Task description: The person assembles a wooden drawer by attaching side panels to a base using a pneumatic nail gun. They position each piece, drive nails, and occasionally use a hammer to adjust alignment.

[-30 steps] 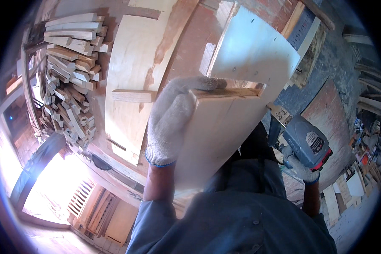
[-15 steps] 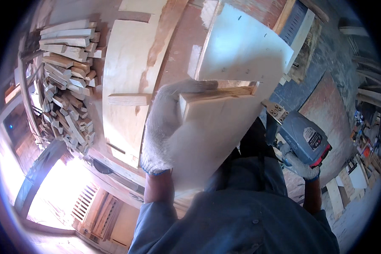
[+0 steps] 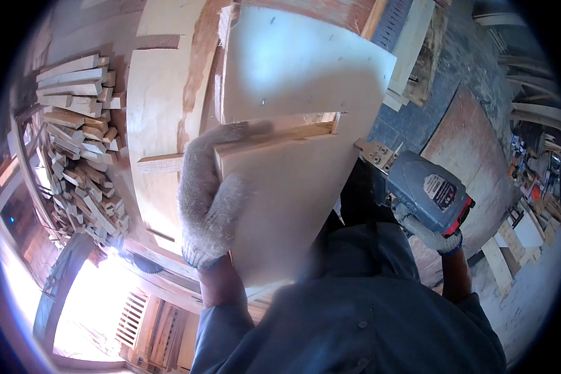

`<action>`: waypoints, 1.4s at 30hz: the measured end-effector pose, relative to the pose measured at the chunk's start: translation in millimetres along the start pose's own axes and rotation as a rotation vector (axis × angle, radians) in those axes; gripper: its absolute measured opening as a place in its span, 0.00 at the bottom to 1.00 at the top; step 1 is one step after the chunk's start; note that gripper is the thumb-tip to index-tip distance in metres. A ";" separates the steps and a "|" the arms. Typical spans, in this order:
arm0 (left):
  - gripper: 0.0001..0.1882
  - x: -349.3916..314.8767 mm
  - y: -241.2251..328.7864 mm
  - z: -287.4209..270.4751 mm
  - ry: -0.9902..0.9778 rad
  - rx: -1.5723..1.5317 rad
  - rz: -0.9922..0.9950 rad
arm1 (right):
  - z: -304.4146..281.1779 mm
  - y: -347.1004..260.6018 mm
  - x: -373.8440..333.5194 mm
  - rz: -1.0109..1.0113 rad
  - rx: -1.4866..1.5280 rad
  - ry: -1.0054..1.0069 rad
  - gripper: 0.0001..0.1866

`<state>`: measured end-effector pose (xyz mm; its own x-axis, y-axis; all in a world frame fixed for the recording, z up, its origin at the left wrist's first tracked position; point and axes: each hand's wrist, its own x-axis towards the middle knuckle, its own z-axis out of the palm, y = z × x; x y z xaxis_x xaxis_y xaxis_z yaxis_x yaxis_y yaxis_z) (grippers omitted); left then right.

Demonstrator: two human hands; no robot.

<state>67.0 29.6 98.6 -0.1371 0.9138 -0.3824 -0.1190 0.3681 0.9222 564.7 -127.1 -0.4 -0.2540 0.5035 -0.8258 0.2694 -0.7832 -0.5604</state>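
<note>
A pale wooden panel [image 3: 293,206] with a long slot cut in from its left edge stands in front of me, tilted. My left hand [image 3: 207,196], in a white knit glove, clasps the panel at that edge, its fingers over the slot. A narrow wood strip [image 3: 280,142] runs along the slot's lower side. At right, my gloved right hand [image 3: 421,230] is wrapped round the handle of a grey nail gun [image 3: 427,184]. The gun's metal nose is at the panel's right edge; whether they touch, I cannot tell.
A tall pile of wood offcuts [image 3: 84,149] is at far left. Beside the panel lies a long pale board [image 3: 156,118] with a small block [image 3: 160,164] on it. A dark saw blade [image 3: 142,263] shows at lower left. A reddish board [image 3: 464,149] lies at right.
The whole view has shifted, carrying the background left. My left hand and the panel have moved further left than the bench. The nail gun stays by the panel's right edge.
</note>
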 end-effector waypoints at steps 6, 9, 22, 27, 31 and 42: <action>0.25 2.3 -0.2 -2.8 0.004 0.076 -0.005 | 11.5 -20.0 5.0 -0.025 -0.045 -0.019 0.31; 0.24 6.1 1.1 -10.2 -0.051 0.134 -0.001 | 13.7 -25.2 4.0 -0.031 -0.065 -0.021 0.31; 0.28 29.9 -18.4 -24.0 -0.009 0.166 -0.072 | 21.3 -58.3 -9.9 -0.075 -0.199 -0.026 0.32; 0.24 44.7 -27.4 -20.2 -0.106 0.037 -0.275 | 33.6 -100.1 -28.6 -0.102 -0.355 -0.051 0.32; 0.21 52.1 -52.3 -16.7 -0.178 -0.003 -0.300 | 52.0 -136.0 -43.4 -0.118 -0.486 -0.084 0.32; 0.25 60.8 -70.9 -24.3 -0.237 -0.087 -0.402 | 126.5 -245.6 1.0 -0.413 -1.030 0.041 0.29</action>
<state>43.2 55.0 8.5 0.1636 0.7193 -0.6751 -0.2001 0.6943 0.6913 380.8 19.5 144.4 -0.4763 0.6826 -0.5543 0.8191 0.1152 -0.5619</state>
